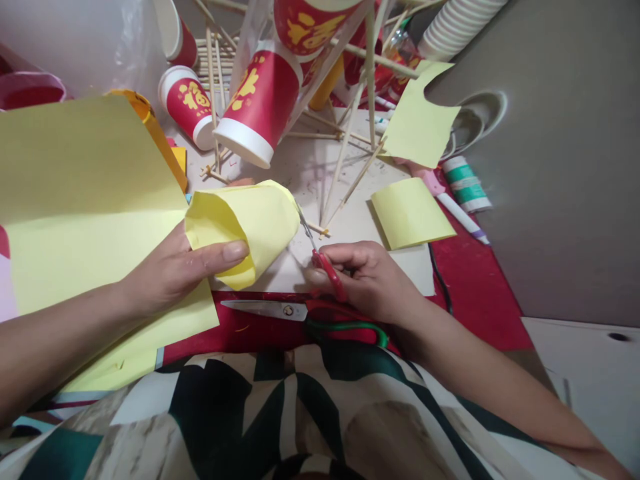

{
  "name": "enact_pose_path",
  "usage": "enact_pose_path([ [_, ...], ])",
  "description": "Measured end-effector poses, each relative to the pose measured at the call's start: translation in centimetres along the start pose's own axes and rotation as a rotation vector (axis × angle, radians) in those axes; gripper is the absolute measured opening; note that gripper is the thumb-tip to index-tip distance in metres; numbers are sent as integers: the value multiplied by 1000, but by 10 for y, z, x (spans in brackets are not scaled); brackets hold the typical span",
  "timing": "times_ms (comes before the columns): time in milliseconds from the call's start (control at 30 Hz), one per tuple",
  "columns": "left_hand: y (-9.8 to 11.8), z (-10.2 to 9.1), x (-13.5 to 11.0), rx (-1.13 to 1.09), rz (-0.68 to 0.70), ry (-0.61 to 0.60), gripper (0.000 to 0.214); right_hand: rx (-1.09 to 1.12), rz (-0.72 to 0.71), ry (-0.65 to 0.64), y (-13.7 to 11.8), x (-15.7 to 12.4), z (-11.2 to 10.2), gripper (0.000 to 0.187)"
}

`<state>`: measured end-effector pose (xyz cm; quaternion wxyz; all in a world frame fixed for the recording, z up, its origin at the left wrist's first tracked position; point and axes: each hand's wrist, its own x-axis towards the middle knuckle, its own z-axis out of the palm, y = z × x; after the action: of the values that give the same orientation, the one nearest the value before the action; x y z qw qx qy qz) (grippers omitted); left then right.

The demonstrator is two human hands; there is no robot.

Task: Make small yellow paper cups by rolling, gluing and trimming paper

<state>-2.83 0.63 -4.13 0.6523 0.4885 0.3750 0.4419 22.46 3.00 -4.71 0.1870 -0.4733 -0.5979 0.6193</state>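
Observation:
My left hand (pixel 175 267) is closed on a curled piece of yellow paper (pixel 265 213), its thumb lying over the near edge. Red-handled scissors (pixel 327 273) are gripped in my right hand (pixel 373 277), and their blades meet the right edge of that paper. Just below my hands, a larger pair of scissors (pixel 270 310) with a green handle loop lies on the red surface. Under my left forearm a big yellow sheet (pixel 90 167) is spread out. To the right of the small scissors sits a folded yellow piece (pixel 413 213).
A frame of thin wooden sticks (pixel 370 80) holding red paper cups (pixel 265 93) rises in front of me. Another red cup (pixel 187 103) lies behind at left. On the right are a cut yellow sheet (pixel 420 113), a green-and-white roll (pixel 467 183) and a white marker (pixel 463 217).

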Motion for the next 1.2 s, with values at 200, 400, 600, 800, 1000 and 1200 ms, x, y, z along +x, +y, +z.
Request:
enact_pose_path([
  [200, 0, 1, -3, 8, -82, 18, 109, 21, -6, 1, 1, 0, 1, 56],
  [400, 1, 2, -2, 20, -80, 7, 107, 0, -17, 32, -4, 0, 0, 57],
  [600, 0, 0, -2, -1, -73, -21, 104, 2, 10, 29, -5, -1, 1, 58],
  [800, 1, 1, -3, -7, -78, -15, 104, 0, -17, 34, -1, -1, 1, 58],
  [1000, 0, 1, -4, -5, -80, -16, 102, -7, -21, 21, -2, -2, 1, 57],
  [1200, 0, 1, -3, -11, -100, -23, 101, -8, -16, 43, -1, -2, 1, 57],
])
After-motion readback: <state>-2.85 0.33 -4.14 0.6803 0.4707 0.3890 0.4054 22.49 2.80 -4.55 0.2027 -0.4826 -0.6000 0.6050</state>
